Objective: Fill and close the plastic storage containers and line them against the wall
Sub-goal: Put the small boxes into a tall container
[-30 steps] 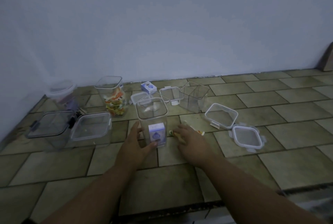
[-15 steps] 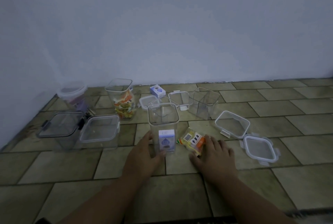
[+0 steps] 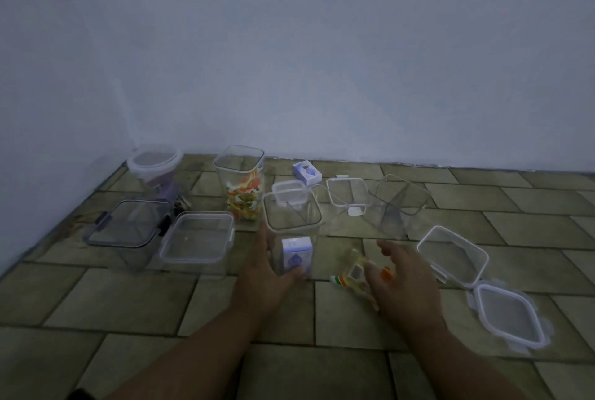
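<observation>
From my head view, my left hand (image 3: pixel 262 274) grips the tall open container (image 3: pixel 292 232) on the floor, a small box inside. My right hand (image 3: pixel 404 283) pinches a snack packet (image 3: pixel 355 274) beside it. Filling step, I judge: next, lift the packet over the rim.

We see a tall tub (image 3: pixel 291 225) standing in the middle of the floor (image 3: pixel 135 299), with a little box (image 3: pixel 297 253) inside it. Left of it sit two low tubs (image 3: pixel 196 237) side by side. Behind those stands a jar full of packets (image 3: pixel 243 187). Right of the tall tub lies a snack packet (image 3: pixel 355 274). Farther right lie two lids (image 3: pixel 452 254), touching. Another little box (image 3: pixel 307 171) lies by the wall (image 3: pixel 322 61).
</observation>
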